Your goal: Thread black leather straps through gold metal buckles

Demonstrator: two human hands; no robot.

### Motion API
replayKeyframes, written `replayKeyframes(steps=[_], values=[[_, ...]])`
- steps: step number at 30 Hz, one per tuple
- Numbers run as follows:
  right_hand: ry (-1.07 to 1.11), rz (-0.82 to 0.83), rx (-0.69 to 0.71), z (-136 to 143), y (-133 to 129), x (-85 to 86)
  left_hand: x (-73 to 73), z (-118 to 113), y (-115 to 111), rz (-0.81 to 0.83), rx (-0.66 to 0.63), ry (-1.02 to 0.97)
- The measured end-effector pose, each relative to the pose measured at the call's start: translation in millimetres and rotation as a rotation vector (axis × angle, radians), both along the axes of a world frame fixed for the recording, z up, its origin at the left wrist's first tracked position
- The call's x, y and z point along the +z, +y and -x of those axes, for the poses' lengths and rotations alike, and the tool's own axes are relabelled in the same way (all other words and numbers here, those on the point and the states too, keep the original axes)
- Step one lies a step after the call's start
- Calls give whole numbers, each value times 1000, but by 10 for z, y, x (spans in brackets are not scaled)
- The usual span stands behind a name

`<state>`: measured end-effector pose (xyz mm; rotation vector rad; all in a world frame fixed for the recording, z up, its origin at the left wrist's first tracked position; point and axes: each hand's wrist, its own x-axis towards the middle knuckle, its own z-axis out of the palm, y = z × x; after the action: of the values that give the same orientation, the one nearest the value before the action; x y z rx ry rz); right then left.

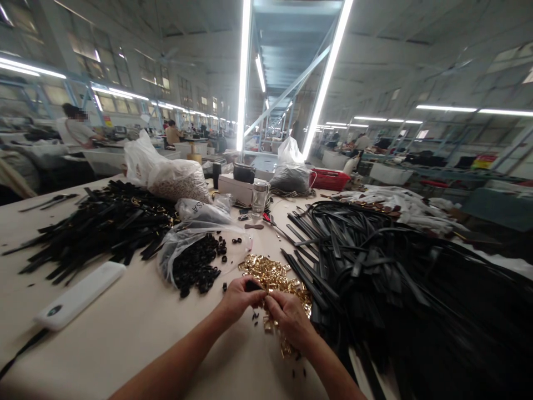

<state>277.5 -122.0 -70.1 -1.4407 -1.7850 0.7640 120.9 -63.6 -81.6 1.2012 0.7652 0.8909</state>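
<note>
My left hand (pixel 239 300) is closed around a short black strap piece (pixel 253 285), whose dark end shows between thumb and fingers. Pressed up against it, my right hand (pixel 290 315) pinches with thumb and forefinger; what lies in that pinch is too small and covered to make out. Both hands meet over the near side of a heap of gold buckles (pixel 266 268). Left of the heap, small black loops (pixel 195 264) spill from a clear plastic bag (pixel 200 214). Long black straps (pixel 353 244) lie piled to the right of my right hand.
More black straps with gold fittings (pixel 108 216) cover the left. A white corded device (pixel 81 294) lies nearer me. Farther back stand a filled plastic sack (pixel 179 178), a glass jar (pixel 259 199), a grey bag (pixel 287 175) and a red basket (pixel 331 179). People work at distant tables.
</note>
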Motion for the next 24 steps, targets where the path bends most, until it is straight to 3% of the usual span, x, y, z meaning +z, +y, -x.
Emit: replayKeyframes(steps=[5,10,13,19,24], values=[[-95,-50,-62,14,-4,26,-18,-19,-26,-95,12,56],[-257,-118,-131,28,1,-21,-5,22,-81,-392,78,295],[-262,-107,-148,13,3,-4,50,49,-114,-463,100,334],[-78,-97,-160,-73,0,107,119,33,-110,-145,-51,6],[37,-49,-50,-83,-17,137,125,30,-93,26,-130,-79]])
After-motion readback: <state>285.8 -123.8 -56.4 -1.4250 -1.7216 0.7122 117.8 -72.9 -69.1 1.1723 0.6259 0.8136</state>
